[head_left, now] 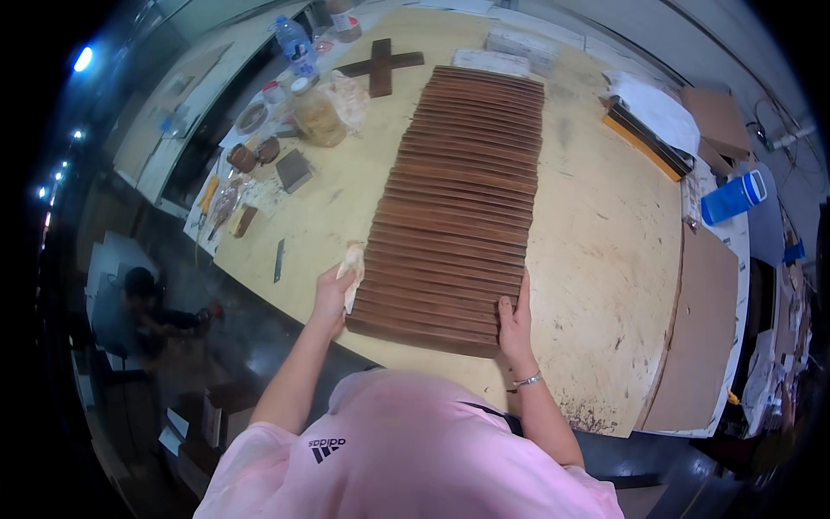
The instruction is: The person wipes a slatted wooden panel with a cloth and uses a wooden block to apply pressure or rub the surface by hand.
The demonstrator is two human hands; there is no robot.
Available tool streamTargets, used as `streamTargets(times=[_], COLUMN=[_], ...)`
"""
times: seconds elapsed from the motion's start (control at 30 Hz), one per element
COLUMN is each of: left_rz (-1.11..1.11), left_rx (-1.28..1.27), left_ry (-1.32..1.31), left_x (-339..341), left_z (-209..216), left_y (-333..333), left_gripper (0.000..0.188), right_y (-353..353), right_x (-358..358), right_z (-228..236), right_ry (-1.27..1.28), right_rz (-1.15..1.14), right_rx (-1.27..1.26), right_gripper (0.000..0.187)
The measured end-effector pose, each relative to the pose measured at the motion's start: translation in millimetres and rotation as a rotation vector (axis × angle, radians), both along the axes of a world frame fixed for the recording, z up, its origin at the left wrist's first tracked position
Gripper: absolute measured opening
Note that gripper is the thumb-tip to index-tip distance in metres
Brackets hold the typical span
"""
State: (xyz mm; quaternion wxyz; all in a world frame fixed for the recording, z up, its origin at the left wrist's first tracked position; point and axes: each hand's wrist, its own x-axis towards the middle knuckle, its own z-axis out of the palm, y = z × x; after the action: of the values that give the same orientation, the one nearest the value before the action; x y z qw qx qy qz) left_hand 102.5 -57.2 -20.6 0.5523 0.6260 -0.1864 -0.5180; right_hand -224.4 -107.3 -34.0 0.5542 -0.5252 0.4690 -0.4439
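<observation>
A long row of dark brown wooden strips [456,203], packed side by side, runs from the near edge of the table away from me. My left hand [329,296] is closed round a whitish cloth [353,259] and rests against the left ends of the nearest strips. At the opposite ends, my right hand [516,329] grips the strips' right side, its thumb on top and its fingers along the edge. The undersides of the strips are hidden.
Pale yellow tabletop [605,285]. At left stand a jar of amber liquid [318,117], a clear bottle [296,49] and a dark flat square [294,170]. Crossed wooden pieces [380,67] lie beyond. A blue bottle [731,199] and cardboard [696,333] are at right. A person [151,303] is lower left.
</observation>
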Motion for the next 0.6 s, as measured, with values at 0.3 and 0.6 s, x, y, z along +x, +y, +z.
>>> streamTargets(times=[0.3, 0.6], left_rz=[-0.074, -0.636], left_rx=[0.023, -0.573], left_ry=[-0.143, -1.462], left_x=[12, -54], left_z=[4, 31], left_y=[-8, -42], left_gripper=[0.026, 0.045], right_y=[-2, 13], right_x=[-1, 40], right_z=[13, 50], right_ry=[0.253, 1.043], right_rz=[0.014, 0.473], right_rx=[-0.085, -0.422], right_gripper=[0.084, 0.118])
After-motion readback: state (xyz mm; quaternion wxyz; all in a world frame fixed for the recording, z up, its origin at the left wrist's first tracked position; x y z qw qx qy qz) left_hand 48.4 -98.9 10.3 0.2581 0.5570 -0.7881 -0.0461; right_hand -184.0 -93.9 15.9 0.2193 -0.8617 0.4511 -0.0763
